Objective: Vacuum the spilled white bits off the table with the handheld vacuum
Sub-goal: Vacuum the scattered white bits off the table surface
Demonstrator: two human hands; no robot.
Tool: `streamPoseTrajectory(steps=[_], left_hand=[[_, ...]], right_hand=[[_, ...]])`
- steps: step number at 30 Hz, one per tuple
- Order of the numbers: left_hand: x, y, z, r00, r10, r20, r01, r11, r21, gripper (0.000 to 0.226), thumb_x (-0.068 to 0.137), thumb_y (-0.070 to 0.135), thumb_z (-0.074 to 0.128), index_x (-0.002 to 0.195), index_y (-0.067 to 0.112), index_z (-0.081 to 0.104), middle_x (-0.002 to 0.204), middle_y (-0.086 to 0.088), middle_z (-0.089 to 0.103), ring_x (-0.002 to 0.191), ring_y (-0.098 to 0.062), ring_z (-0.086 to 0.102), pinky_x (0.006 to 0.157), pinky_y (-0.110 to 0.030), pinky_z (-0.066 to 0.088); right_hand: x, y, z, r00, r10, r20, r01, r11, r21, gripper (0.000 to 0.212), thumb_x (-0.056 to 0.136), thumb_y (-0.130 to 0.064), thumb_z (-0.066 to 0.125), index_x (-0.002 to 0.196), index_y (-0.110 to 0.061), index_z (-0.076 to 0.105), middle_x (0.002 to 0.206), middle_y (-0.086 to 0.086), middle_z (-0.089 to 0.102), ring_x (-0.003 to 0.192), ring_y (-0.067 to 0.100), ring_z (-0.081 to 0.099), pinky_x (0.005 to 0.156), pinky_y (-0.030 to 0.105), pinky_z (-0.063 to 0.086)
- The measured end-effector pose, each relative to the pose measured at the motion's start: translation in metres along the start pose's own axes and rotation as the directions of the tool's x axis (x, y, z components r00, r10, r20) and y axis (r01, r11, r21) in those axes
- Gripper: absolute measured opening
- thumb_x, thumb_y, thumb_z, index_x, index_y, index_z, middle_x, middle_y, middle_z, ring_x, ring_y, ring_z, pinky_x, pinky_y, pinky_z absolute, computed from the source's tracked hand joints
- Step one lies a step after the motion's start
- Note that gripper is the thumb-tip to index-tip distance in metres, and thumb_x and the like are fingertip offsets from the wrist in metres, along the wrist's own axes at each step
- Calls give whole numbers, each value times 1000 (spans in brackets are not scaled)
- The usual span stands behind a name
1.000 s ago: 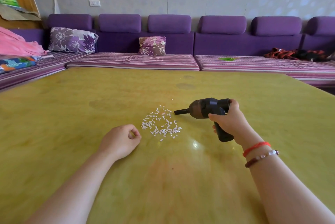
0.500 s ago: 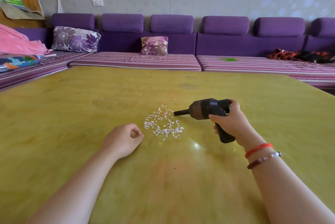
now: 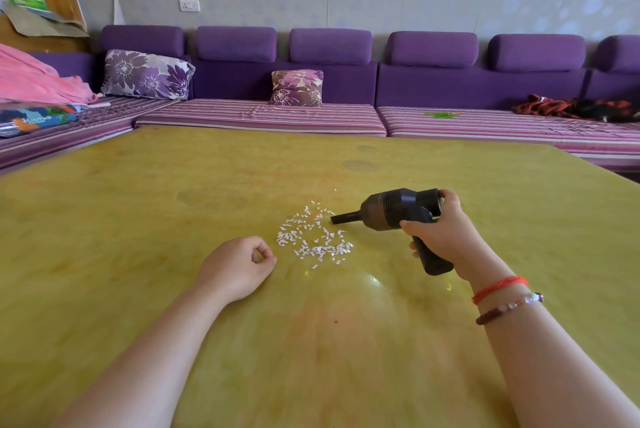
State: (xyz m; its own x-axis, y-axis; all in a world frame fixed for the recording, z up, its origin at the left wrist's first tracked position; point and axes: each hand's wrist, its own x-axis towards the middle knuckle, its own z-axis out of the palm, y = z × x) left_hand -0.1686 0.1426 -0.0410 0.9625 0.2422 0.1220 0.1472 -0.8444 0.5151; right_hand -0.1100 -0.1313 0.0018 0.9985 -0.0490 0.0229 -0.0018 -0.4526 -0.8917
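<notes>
Far left at 9 o'clock: pink blanket (image 3: 31, 79) heaped on purple sofa (image 3: 478, 88), colourful packet (image 3: 34, 119) just below it on striped seat. Floral pillow (image 3: 147, 74) at 10 o'clock against backrest, smaller floral cushion (image 3: 297, 88) at 12 o'clock. Yellow-green glossy counter (image 3: 138, 219) filling lower frame. Left hand (image 3: 237, 268) resting on counter just left of centre, knuckles up, fingers loosely curled toward thumb, nothing held, grip slack. Spilled white bits (image 3: 313, 237) at centre, scattered patch lying on counter, just right of left hand at its 2 o'clock, not touching it; a few strays at patch's 12 o'clock edge. Handheld vacuum (image 3: 394, 211) right of centre, black and dark brown body, narrow nozzle pointing to 9 o'clock with tip at patch's upper right edge, low over counter; contact with counter or bits unclear. Right hand (image 3: 446, 233) wrapped round vacuum handle, thumb across front of handle, fingers curled behind body, grip clamped on it. Red string bracelet (image 3: 498, 289) and beaded bracelet (image 3: 509, 308) on right wrist. Dark red and black cloth (image 3: 571, 107) bunched on sofa seat at 2 o'clock, small green item (image 3: 441, 114) on seat left of it.
</notes>
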Motion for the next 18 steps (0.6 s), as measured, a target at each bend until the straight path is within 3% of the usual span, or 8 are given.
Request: streamPoseTrajectory(steps=[18], left_hand=[[0, -1, 1, 1000, 8, -14, -8, 1000, 8, 15, 86, 32, 57, 71, 31, 54, 60, 10, 55, 54, -7, 47, 48, -25, 30]], right_hand=[[3, 3, -22, 998, 68, 8, -68, 998, -15, 70, 81, -5, 66, 134, -21, 25, 89, 10, 59, 61, 24, 64, 45, 30, 50]])
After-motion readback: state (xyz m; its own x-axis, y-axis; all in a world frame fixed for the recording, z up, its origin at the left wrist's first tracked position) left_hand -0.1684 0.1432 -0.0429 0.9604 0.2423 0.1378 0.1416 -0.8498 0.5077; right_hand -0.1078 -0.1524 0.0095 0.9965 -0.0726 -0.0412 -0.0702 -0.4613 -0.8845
